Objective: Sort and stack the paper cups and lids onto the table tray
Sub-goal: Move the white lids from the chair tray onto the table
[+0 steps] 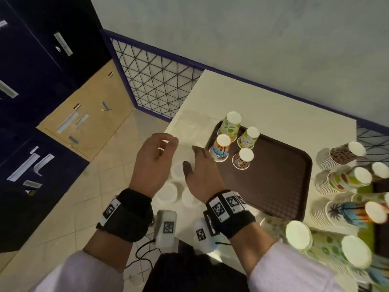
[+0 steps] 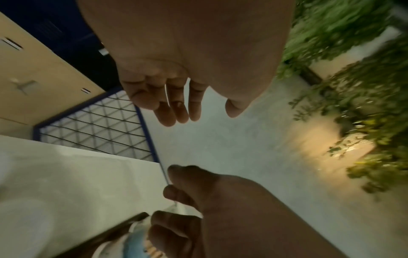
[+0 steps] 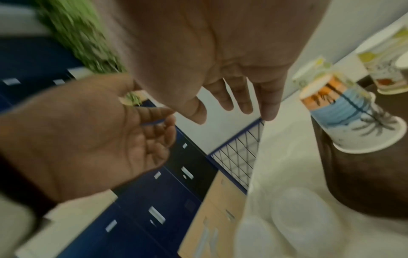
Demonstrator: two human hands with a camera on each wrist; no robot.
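A brown tray (image 1: 273,186) lies on the white table (image 1: 263,102). At its far left corner stand several upside-down paper cups: a green-dotted one (image 1: 230,125), a green lettered one (image 1: 248,138), a palm-beach one (image 1: 220,149) and a leopard one (image 1: 242,158). Translucent lids (image 1: 168,192) lie on the table left of the tray, under my hands. My left hand (image 1: 155,159) hovers over them with loosely curled fingers, holding nothing. My right hand (image 1: 200,171) reaches forward with straight fingers, empty, its tips near the palm-beach cup (image 3: 353,118). The lids (image 3: 298,209) look blurred.
Stacks of cups lie on their sides right of the tray: leopard (image 1: 336,155), fruit print (image 1: 341,180), palm (image 1: 347,212) and green (image 1: 315,239). The table's left edge drops to a tiled floor (image 1: 63,218). Blue lockers (image 1: 31,60) and a wire-mesh panel (image 1: 157,85) stand beyond.
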